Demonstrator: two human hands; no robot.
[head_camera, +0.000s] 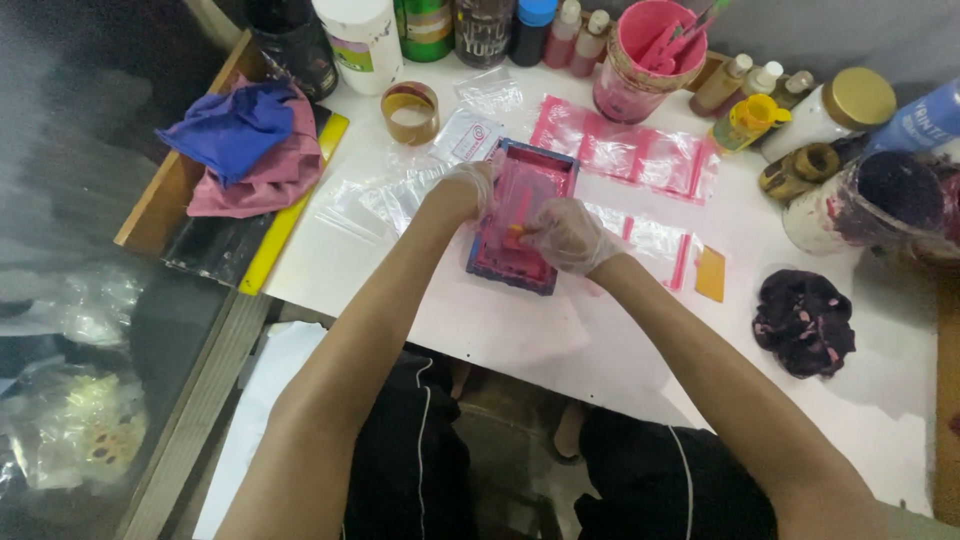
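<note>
Table, white, filling the middle and right of the frame. At centre, lying flat on it, small printing frame, blue-edged and stained pink all over its mesh.

Judged from the pose, mid-stroke across the mesh: left hand, in a thin clear glove, clamped on the frame's upper left edge with fingers curled together; right hand, gloved too, over the mesh at centre, fingertips pinching a small orange piece. Cannot tell whether a blade or a scrap. Seemingly called for in any further stroke: frame kept pinned flat, even pressure, no slip over whatever lies under it, which stays hidden.

Packages, largest down:
- Upper left: heap of blue and pink cloths.
- Top centre-right: round pink tub with sticks in it.
- Lower right: dark rag flecked pink.
- Upper right: white jar with a gold lid.
- Right of the frame: row of clear flat bags with pink strips.
- Above the left hand: white packet with a red oval label.
- Upper centre-left: tape roll, brownish.
- Upper right: yellow squeeze bottle.
- Right of centre: orange card.
</note>
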